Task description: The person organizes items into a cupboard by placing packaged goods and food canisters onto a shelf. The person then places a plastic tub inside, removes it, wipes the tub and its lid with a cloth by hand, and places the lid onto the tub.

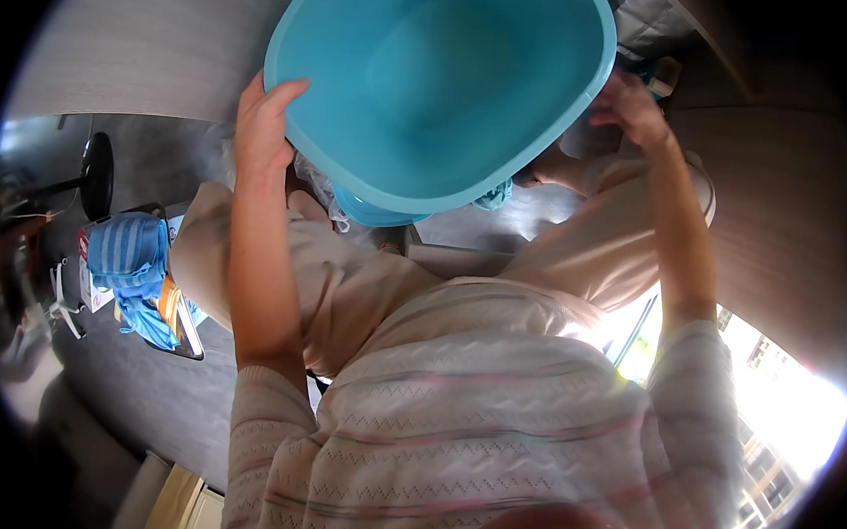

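Note:
A large turquoise plastic basin (441,86) is held up in front of me, tilted so that its smooth inside faces me. My left hand (267,125) grips its left rim, thumb over the edge and fingers hidden behind the wall. Just outside the right rim is my right hand (629,108), slightly blurred, fingers loosely apart with the tips close to the edge. Beneath the held basin, part of a second turquoise basin (378,213) shows between my legs. Crumpled clear plastic (325,189) lies at its left side, and a bit of teal cloth (495,196) at its right.
Blue striped cloth (129,252) is piled on the left, over some flat items on the grey floor (181,396). A black round-based stand (97,175) is farther left. Large pale panels rise at upper left and right. Bright window light enters at lower right.

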The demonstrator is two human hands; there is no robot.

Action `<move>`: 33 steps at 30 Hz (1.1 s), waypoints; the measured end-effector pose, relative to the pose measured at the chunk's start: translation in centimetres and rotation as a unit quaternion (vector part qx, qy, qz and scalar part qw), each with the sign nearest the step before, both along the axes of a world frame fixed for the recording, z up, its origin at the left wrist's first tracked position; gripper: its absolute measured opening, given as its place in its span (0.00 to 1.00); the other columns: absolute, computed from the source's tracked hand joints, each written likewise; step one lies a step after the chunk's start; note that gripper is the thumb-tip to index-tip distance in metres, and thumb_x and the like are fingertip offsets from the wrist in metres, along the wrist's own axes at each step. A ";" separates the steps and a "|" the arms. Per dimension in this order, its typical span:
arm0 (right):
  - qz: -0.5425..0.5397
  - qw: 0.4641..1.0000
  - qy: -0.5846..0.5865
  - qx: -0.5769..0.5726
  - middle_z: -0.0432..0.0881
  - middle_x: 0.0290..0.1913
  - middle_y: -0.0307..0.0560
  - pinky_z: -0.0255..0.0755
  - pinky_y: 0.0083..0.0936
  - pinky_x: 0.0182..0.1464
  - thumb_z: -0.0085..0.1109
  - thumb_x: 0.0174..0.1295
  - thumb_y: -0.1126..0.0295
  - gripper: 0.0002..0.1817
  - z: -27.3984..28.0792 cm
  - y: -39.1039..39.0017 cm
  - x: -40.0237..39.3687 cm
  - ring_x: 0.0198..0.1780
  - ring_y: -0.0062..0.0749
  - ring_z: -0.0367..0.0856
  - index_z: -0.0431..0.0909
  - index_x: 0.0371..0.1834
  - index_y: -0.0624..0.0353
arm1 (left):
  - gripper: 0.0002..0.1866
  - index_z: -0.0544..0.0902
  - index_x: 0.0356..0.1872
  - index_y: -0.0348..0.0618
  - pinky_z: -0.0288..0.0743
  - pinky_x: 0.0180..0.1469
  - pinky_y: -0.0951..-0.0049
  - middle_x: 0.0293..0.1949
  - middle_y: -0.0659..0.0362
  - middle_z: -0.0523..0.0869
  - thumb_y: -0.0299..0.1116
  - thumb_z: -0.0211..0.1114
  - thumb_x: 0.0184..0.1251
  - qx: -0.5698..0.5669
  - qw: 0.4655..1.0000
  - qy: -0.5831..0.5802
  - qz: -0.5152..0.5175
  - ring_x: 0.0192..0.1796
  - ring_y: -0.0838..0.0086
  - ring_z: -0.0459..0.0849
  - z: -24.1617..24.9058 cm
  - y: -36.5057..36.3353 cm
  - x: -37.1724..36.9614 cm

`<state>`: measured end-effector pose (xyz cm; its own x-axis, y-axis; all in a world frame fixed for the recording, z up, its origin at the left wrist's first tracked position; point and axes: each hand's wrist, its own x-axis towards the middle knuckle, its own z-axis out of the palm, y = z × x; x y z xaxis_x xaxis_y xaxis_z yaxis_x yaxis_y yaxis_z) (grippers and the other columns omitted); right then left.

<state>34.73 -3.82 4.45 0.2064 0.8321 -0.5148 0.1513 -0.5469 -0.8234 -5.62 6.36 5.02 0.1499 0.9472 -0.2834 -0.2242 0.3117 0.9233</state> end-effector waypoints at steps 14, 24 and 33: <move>0.133 0.971 -0.198 0.037 0.78 0.30 0.43 0.68 0.19 0.40 0.60 0.49 0.52 0.27 5.1 -0.1 3.1 0.34 0.23 0.74 0.75 0.43 0.67 | 0.22 0.70 0.55 0.37 0.68 0.53 0.73 0.47 0.59 0.78 0.33 0.60 0.60 -0.109 0.969 -0.070 -0.210 0.49 0.75 0.75 -5.6 -1.0 4.3; 0.037 0.989 -0.140 0.030 0.77 0.31 0.43 0.67 0.18 0.39 0.62 0.44 0.64 0.21 3.7 -0.4 4.0 0.33 0.23 0.74 0.74 0.39 0.67 | 0.27 0.71 0.57 0.42 0.67 0.52 0.72 0.50 0.59 0.76 0.40 0.63 0.56 -0.204 0.954 -0.057 -0.212 0.52 0.71 0.72 -10.5 -0.7 6.4; 0.053 0.985 -0.164 0.027 0.77 0.32 0.42 0.67 0.18 0.39 0.61 0.46 0.66 0.20 2.5 0.8 5.5 0.33 0.22 0.73 0.72 0.40 0.69 | 0.22 0.76 0.48 0.36 0.72 0.41 0.67 0.37 0.50 0.82 0.30 0.60 0.47 -0.141 0.879 0.455 -0.032 0.37 0.64 0.80 -32.6 1.3 -4.0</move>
